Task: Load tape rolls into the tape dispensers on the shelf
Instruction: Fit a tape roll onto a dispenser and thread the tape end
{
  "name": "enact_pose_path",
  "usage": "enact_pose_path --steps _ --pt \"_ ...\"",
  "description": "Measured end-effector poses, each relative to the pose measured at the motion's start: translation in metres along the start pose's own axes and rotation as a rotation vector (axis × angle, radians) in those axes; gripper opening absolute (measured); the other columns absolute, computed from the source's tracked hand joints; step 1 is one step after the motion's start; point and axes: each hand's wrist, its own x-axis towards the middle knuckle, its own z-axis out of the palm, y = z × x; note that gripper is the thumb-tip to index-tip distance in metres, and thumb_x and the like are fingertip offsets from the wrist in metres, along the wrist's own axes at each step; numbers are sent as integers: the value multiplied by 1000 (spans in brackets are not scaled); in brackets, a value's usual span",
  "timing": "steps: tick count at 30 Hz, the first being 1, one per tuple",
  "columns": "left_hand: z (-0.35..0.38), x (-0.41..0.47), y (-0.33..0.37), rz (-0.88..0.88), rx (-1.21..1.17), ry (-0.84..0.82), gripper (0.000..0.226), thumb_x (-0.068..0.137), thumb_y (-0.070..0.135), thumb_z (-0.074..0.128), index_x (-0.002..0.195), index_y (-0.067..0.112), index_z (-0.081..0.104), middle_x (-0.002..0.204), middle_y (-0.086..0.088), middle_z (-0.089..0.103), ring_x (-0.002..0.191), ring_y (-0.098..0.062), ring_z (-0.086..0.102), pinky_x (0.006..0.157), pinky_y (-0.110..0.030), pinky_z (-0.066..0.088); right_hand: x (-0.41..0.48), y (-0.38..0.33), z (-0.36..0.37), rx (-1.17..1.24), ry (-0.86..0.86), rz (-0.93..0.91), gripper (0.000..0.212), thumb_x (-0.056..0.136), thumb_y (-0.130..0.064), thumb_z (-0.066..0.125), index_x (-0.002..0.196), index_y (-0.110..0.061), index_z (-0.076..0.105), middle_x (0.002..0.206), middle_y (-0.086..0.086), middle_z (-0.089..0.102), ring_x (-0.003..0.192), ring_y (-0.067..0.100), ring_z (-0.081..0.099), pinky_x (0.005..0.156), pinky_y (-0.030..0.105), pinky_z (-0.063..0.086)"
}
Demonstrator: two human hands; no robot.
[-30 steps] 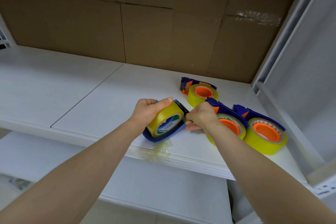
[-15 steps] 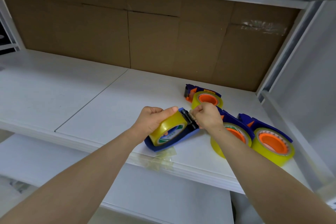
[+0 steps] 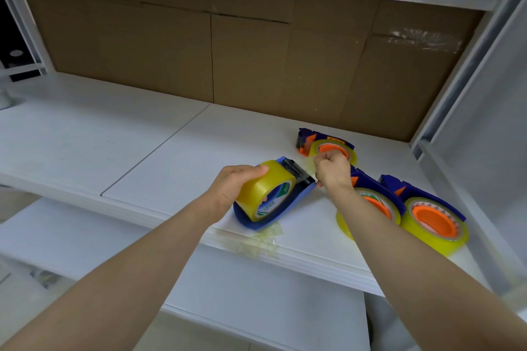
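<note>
Hands at a white shelf [image 3: 114, 157]. Left hand [image 3: 232, 188] grasps a yellow tape roll [image 3: 263, 189] seated in a blue dispenser [image 3: 299, 195] at the shelf's near edge. Right hand [image 3: 333, 171], fingers curled, pinches the tape strip [image 3: 309, 169] drawn past the dispenser's far end. Three loaded dispensers lie right: far [image 3: 349, 151], middle [image 3: 379, 202], rightmost [image 3: 430, 219].

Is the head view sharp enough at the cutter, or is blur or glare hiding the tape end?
Head view: no glare at the cutter; the clear tape end pinched by the right hand shows only faintly; left hand and tape roll are sharp.
</note>
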Motion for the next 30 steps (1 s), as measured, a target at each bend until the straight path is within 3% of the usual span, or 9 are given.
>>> enact_pose_path --steps 2,6,9,11,13,16,23,28,30 --pt "-1 1 -2 -3 -22 19 55 61 45 79 87 -2 67 64 -8 68 62 -23 63 69 -31 52 1 0 0 -2 25 -3 15 94 -17 41 86 -11 52 74 9 53 75 30 57 75 42 55" --pt "2 -2 1 -9 0 60 47 66 52 68 67 5 62 50 -7 63 43 -18 61 49 -22 53 5 -6 -8 -48 85 -35 24 97 -20 38 107 -4 53 86 12 55 81 31 55 76 37 48" --pt "0 1 0 -37 7 64 50 70 56 63 72 6 63 53 -8 64 49 -20 62 56 -26 55 6 -11 -13 -76 81 -74 29 98 -22 39 116 -4 51 99 11 56 95 31 55 86 40 46" --pt "-2 2 -1 -82 -44 66 42 84 47 58 83 5 64 59 -10 65 52 -22 63 58 -27 54 8 -11 -14 -96 71 -59 30 98 -22 39 119 -5 51 106 14 59 99 32 56 87 42 48" --pt "-3 2 -2 -90 -94 79 28 88 31 57 92 5 64 67 -13 65 52 -22 63 54 -26 53 10 -11 -15 -118 57 -49 30 97 -24 39 119 -6 51 107 15 59 97 32 57 84 43 50" --pt "-3 3 -6 -43 -131 110 29 83 32 64 93 5 66 74 -14 66 59 -23 64 57 -27 54 12 -13 -17 -130 43 -58 28 97 -26 39 116 -8 50 98 11 55 86 28 52 70 38 45" --pt "0 0 -7 -32 -157 203 44 78 48 66 60 8 56 43 -6 56 38 -17 54 47 -21 49 17 -15 -16 -83 63 -44 25 95 -24 44 112 -9 54 110 14 61 102 33 56 84 43 49" --pt "-1 1 -8 -64 -218 279 51 80 51 63 52 10 51 36 -4 50 34 -17 49 49 -24 47 16 -17 -12 -60 41 -54 26 95 -26 45 109 -7 56 96 8 56 95 28 54 86 41 47" --pt "-2 0 -9 -65 -250 283 50 80 49 63 53 10 51 35 -2 50 33 -17 48 47 -22 47 15 -15 -9 -24 8 4 18 93 -22 46 96 -9 59 88 9 56 85 28 53 77 36 47"
